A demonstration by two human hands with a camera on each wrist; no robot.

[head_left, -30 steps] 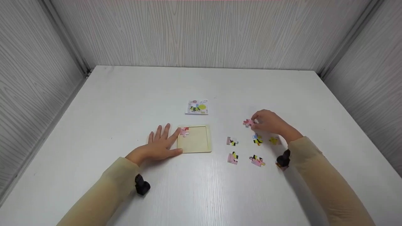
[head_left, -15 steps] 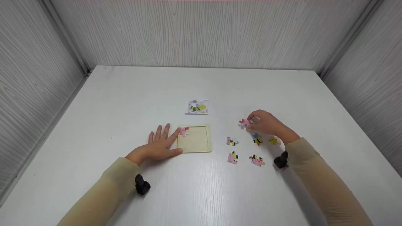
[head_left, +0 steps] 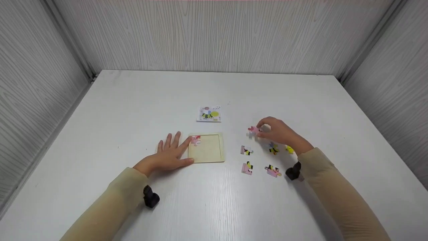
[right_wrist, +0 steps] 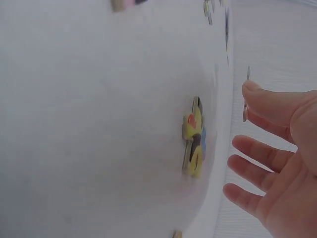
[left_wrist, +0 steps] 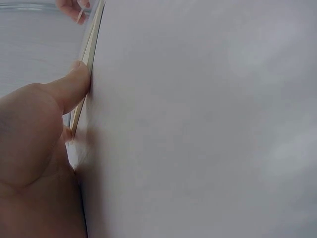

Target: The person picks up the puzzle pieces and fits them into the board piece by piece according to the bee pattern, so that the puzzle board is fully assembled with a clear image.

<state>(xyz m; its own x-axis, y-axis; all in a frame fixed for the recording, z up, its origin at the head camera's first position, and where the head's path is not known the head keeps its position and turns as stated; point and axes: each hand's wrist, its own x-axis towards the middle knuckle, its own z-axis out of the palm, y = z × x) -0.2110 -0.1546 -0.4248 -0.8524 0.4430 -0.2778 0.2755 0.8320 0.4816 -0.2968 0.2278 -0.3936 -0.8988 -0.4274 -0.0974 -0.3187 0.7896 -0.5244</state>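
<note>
A pink jigsaw puzzle piece (head_left: 252,130) is pinched between the thumb and forefinger of my right hand (head_left: 277,131). In the right wrist view the piece appears edge-on, raised off the table, with the other fingers loose. My left hand (head_left: 167,158) lies with fingers spread at the left side of a square wooden puzzle tray (head_left: 207,152). Its thumb and forefinger touch the tray's left edge; the left wrist view shows the thumb (left_wrist: 77,87) against that rim. One pink puzzle piece (head_left: 196,140) sits in the tray's upper left corner.
Several loose pieces lie right of the tray, among them a bee-striped piece (head_left: 273,148) and a yellow piece (head_left: 289,149), partly behind the right wrist. Beyond the tray lies a square bee picture (head_left: 209,114). Grey panels (head_left: 214,36) stand behind and beside the table.
My right hand has moved left toward the tray, carrying the pinched pink puzzle piece. The left hand and the tray have stayed where they were.
</note>
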